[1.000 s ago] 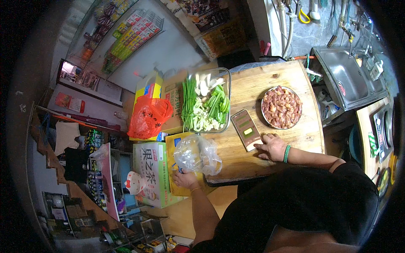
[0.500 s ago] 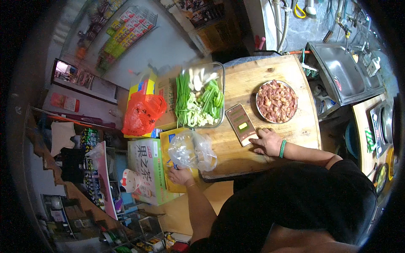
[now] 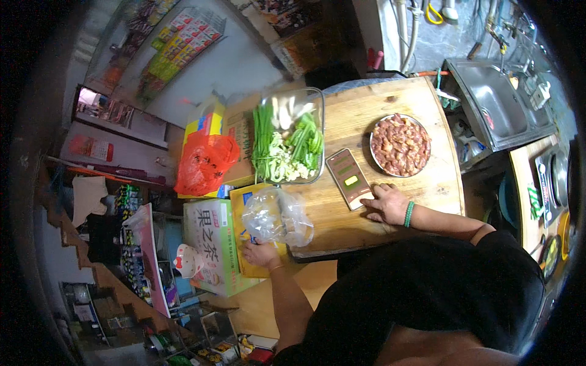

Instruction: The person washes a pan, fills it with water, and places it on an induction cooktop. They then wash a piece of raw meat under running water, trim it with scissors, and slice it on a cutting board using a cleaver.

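A phone (image 3: 348,179) with a lit screen lies face up on the wooden board (image 3: 415,97). My right hand (image 3: 389,205), wearing a green beaded bracelet, rests on the board with its fingers apart, a fingertip at the phone's lower right corner. Down on the left, my left hand (image 3: 260,254) lies on a yellow box (image 3: 247,268), loosely spread and holding nothing I can see. Just above it a clear plastic bag (image 3: 274,213) covers the board's edge. Behind the phone stands a bowl of raw cut meat (image 3: 400,146).
A clear tray (image 3: 321,122) of chopped green and white vegetables sits at the board's far left. Beside it are a red plastic bag (image 3: 207,163) and a white-green carton (image 3: 210,232) with a white cup (image 3: 188,261) near it. A metal sink (image 3: 488,91) stands far right.
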Motion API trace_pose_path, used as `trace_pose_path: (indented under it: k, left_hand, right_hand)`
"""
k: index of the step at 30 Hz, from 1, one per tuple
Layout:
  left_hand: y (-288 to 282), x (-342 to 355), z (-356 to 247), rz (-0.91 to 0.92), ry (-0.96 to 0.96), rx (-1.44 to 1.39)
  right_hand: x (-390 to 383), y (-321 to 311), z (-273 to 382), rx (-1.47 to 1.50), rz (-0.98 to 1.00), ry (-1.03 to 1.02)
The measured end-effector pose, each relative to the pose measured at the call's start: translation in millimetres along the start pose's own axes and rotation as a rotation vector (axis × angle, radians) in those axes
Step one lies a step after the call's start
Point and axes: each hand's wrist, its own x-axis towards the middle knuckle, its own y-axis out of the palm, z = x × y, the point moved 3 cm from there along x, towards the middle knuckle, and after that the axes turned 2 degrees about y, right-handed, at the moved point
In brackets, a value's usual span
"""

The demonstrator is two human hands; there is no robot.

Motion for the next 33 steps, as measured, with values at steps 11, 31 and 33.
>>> trace_pose_path:
  k: [11,31,33]
  left_hand:
    - [33.5,8.1,19.6,-0.052,0.085,-0.123]
    - [-12.3,-67.8,46.4,-0.232,0.674,-0.241]
    - [4.1,-27.5,65.4,-0.155,0.494,-0.173]
  right_hand:
    - [3.5,2.6,0.3,0.031,0.045,0.052]
    - [0.7,2.3,-5.4,0.031,0.102,-0.018]
    - [-0.2,4.0,-7.0,0.013,0.13,0.028]
